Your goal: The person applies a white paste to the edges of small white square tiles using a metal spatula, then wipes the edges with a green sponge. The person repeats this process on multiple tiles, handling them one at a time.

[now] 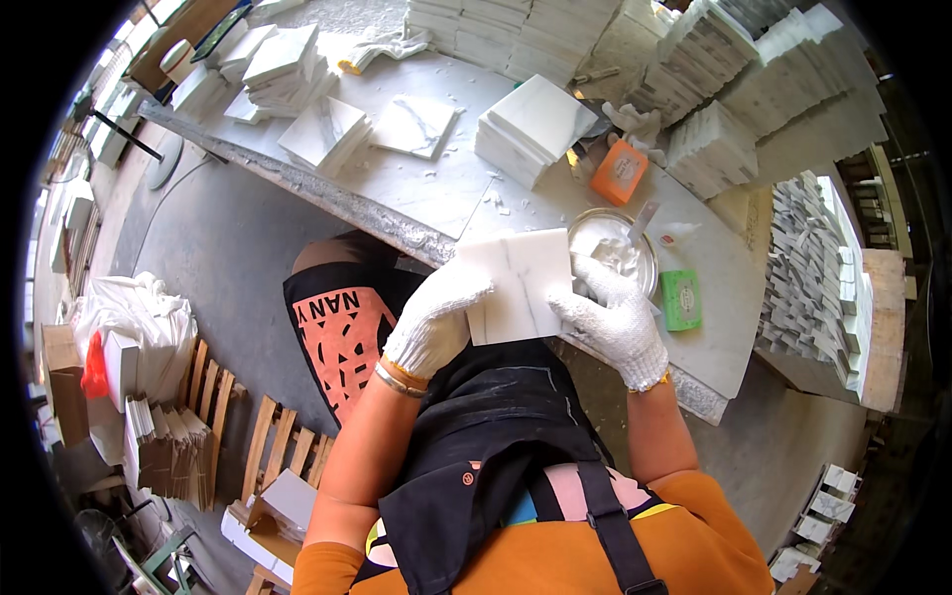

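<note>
Between my two gloved hands I hold a square white marble tile [516, 286] with thin grey veins, just over the table's front edge. My left hand [433, 309], in a white knitted glove, grips its left side. On the right side, my right hand [617, 319] has its thumb and fingers closed on the tile's edge. Right beside that hand is a round tub [650, 263] of white paste, with a scraper [643, 220] standing in it. A green box [681, 300] lies to the right of the tub, and an orange box [620, 172] beyond it.
On the stone-topped table [426, 203] lie a single tile [416, 126] and a tile stack [535, 124]. Taller stacks [694, 59] line the back right. A pallet of small tiles [808, 273] stands right of the table. Wooden pallets [283, 446] and cartons [169, 446] lie on the left floor.
</note>
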Demonstrator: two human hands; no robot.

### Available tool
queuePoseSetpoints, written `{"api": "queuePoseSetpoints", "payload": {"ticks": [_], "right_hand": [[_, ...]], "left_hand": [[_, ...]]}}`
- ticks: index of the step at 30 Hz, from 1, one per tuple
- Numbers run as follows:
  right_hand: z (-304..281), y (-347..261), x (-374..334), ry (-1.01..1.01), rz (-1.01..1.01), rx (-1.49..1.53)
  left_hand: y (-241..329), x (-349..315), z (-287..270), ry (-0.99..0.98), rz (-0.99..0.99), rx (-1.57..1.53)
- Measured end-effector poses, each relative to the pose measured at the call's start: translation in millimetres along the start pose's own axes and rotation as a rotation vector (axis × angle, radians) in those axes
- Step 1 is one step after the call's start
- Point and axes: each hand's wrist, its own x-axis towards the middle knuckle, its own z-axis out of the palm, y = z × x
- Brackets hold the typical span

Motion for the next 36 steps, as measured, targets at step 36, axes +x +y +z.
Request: {"api": "queuePoseSetpoints", "payload": {"ticks": [36], "right_hand": [[-23,-4,12,0.241,-0.089,0.131]], "left_hand": [[-11,0,12,-0.022,0.000,0.226]]}}
